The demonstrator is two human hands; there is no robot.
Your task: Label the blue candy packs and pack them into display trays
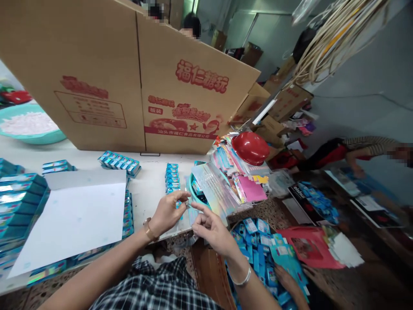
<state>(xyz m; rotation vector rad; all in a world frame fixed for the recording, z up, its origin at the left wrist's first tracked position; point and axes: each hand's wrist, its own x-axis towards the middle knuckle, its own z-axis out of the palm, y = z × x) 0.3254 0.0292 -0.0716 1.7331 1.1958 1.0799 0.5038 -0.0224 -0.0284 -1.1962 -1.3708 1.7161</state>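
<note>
My left hand (170, 211) is over the table's front edge, thumb and index finger pinched together. A tiny shiny piece shows at their tips, too small to name. Facing it is my right hand (211, 230), its index finger stretched to the left fingertips and the other fingers loosely bent, with nothing visible in the palm. Just beyond my hands, a short row of small blue boxes (172, 177) stands on the white table (150, 172). A teal basin (191, 183) behind my right hand is partly covered by clear plastic sheets (214, 189).
A large cardboard sheet (106, 56) stands across the table. More blue boxes (21, 189) and a white paper sheet (77, 219) are at left. A red bowl (251, 147) rests on packaging. Low at right are blue packets (258, 254) and another person's hand (287, 280).
</note>
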